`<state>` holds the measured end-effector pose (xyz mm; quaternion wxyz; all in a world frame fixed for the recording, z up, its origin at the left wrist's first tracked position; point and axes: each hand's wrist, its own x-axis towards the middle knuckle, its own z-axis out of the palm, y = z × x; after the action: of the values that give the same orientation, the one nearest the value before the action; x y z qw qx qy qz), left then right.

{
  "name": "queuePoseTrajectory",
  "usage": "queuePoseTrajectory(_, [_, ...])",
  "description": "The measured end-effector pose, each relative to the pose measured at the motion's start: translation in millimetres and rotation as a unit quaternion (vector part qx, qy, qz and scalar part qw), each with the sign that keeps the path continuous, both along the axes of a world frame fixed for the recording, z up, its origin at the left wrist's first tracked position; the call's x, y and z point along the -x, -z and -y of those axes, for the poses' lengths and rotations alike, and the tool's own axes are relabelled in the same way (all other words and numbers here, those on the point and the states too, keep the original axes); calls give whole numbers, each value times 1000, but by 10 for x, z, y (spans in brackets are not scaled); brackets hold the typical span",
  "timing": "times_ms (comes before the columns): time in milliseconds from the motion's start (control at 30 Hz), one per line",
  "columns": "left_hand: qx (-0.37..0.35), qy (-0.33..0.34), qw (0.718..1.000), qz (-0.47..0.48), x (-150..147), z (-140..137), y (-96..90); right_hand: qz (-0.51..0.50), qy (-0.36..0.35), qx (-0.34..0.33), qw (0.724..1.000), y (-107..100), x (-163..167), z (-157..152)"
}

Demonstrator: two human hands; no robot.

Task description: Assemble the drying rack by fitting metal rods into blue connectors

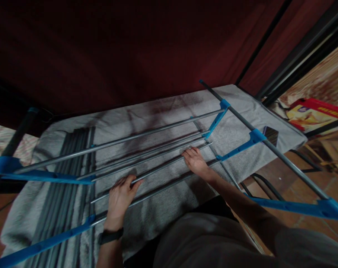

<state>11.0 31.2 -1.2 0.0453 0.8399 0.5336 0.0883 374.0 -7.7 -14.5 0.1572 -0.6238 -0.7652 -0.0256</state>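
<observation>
My left hand [121,195], with a dark band at the wrist, is closed around a thin grey metal rod [158,169] near its left end. Farther right, my right hand [195,160] has its fingers curled over the same rod. Both rod ends show and look free of the brackets. Around it is a rack frame of grey tubes with blue plastic brackets, one at the left [54,176] and one at the right [238,147]. Parallel to the held rod run a front crossbar [160,191] and a rear crossbar [146,135].
A bundle of grey tubes [63,193] lies at left on the grey blanket [169,102] covering the table. A phone [270,136] lies near the right edge. Beyond are a red and yellow box [316,115] and black metal chair tubing [266,186]. Dark red fabric [158,48] hangs behind.
</observation>
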Motion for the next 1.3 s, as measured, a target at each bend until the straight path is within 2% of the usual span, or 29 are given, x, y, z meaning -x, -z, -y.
queuePoseTrajectory(167, [-28, 15, 999, 40, 6, -1, 2, -2, 0, -3, 1000, -41, 12, 50])
queuePoseTrajectory(333, [-59, 18, 997, 37, -3, 12, -39, -58, 12, -60, 996, -34, 30, 124])
queuePoseTrajectory(467, [-61, 5, 997, 41, -10, 12, -48, -49, 37, -83, 995, -11, 56, 171])
queuePoseTrajectory(633, [-61, 17, 997, 48, -15, 6, -41, -52, 48, -71, 995, -17, 70, 181])
queuePoseTrajectory(833, [-70, 22, 997, 38, -17, 10, -32, -65, 15, -44, 997, 7, 45, 184])
queuePoseTrajectory(1000, [-83, 20, 995, 47, -61, 49, -58, -87, 7, -48, 995, 66, 3, 201])
queuePoseTrajectory(1167, [-78, 8, 996, 43, -91, 106, -98, -114, -10, -38, 993, 86, -44, 210])
queuePoseTrajectory(1300, [-92, -28, 994, 46, -107, 155, -133, -122, -10, -46, 991, 89, -61, 226])
